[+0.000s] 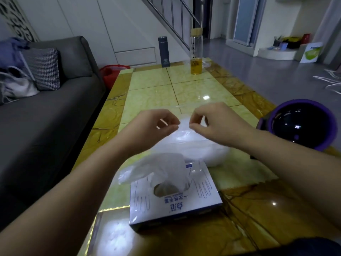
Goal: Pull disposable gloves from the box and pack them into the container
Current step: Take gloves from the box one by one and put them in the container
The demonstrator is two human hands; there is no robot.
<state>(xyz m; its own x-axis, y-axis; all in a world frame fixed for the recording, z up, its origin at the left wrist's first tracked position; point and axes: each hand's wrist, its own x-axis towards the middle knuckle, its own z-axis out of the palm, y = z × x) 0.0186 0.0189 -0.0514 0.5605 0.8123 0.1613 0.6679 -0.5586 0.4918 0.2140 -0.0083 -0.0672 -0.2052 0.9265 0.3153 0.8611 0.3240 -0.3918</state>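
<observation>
The left hand (155, 126) has its fingers curled, thumb and forefinger pinching thin transparent film. The right hand (214, 122), just beside it, does the same, fingertips nearly meeting those of the left. What they hold looks like the upper part of a clear plastic bag (199, 152) lying on the glossy yellow-green tiled table (156, 84). I cannot tell whether they are opening it or sealing it.

The bag bulges with a whitish, crumpled mass, so a fair share of gloves seems packed already. More remain: the blue-and-white cardboard glove box (175, 202) sits nearest me, just in front of the bag, and a filmy translucent glove (156, 169) stands out of its oval opening, ready to be drawn.

For room, the grey fabric sofa (46, 117) runs close along the table's left edge. The middle of the table beyond the hands gives space up to a dark metal flask (163, 51) and a tall glass bottle of amber liquid (196, 52) at the far end. On the right, a glossy black, purple-rimmed dome (299, 124) crowds the right forearm.
</observation>
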